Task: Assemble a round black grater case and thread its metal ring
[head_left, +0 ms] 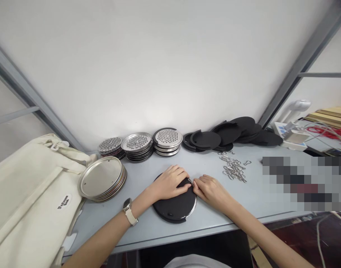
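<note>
A round black plastic cover (177, 206) lies on the table in front of me, with a silvery metal rim showing along its right side. My left hand (170, 183) rests over its upper part, thumb across the top and fingers bent toward the far edge, holding it down. At the cover's upper right edge, my right hand (209, 190) pinches a small metal carabiner clip (190, 180), mostly hidden by the fingers. Several loose carabiner clips (234, 170) lie in a pile beyond my right hand.
Along the wall stand stacks of perforated metal grater discs (168, 137) and a heap of black covers (206, 140). Smooth metal discs (103, 176) are stacked at left beside a cream canvas bag (33, 201). A white device (291, 136) and red cords (327, 134) are at right.
</note>
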`<state>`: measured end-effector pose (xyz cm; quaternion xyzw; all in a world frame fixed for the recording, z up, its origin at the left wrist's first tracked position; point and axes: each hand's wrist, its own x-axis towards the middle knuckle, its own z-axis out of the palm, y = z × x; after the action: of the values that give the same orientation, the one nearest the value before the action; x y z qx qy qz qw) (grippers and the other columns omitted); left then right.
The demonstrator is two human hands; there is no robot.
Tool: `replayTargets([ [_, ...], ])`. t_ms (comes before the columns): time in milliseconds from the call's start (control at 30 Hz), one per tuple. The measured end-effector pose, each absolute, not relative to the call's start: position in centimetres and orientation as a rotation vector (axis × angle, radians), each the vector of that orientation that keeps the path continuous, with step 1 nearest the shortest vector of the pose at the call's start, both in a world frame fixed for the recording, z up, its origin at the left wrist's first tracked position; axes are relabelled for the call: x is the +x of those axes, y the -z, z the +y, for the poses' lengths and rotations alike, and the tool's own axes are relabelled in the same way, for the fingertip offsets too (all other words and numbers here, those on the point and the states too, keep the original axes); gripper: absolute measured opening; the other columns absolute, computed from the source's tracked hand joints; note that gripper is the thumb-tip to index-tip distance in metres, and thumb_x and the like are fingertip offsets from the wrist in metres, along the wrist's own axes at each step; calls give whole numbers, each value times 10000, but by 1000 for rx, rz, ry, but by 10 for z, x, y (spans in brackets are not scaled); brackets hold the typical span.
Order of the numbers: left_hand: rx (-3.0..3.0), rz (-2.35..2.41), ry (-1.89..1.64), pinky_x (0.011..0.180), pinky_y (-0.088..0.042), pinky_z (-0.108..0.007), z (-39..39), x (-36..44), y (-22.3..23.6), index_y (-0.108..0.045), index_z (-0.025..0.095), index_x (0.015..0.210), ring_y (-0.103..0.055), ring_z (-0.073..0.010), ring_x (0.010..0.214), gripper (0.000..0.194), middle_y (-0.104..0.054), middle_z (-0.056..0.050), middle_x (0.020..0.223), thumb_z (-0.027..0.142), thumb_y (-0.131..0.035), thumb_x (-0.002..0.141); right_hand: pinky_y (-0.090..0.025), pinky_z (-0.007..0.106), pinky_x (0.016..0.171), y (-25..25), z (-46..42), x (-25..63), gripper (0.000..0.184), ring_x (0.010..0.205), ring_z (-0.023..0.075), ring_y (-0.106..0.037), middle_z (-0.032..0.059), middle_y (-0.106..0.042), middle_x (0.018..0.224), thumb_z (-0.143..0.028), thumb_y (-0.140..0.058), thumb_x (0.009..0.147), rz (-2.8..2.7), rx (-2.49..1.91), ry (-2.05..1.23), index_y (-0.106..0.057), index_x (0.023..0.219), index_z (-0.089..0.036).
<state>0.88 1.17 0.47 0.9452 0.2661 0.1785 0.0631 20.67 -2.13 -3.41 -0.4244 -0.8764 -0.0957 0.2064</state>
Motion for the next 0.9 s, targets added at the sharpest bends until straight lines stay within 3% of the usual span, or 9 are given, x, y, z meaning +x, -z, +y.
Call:
replayTargets([
  [367,2867,706,-552,865,-410,-332,10,8,-6,-522,179,1037,-534,-200,956,161,-574,-66,982,262,-462,913,-353,286,606,29,-22,205,370,588,166,-520,35,-561,606,-212,-273,966,-2471,-1237,33,-540,712,-175],
  [900,2851,664,-551,894,-406,-329,12,7,-6,-543,189,1122,-535,-194,991,230,-592,-68,1033,239,-469,910,-336,271,572,28,-23,205,323,581,162,-508,23,-555,606,-230,-309,954,-2417,-1283,-103,-545,740,-178],
])
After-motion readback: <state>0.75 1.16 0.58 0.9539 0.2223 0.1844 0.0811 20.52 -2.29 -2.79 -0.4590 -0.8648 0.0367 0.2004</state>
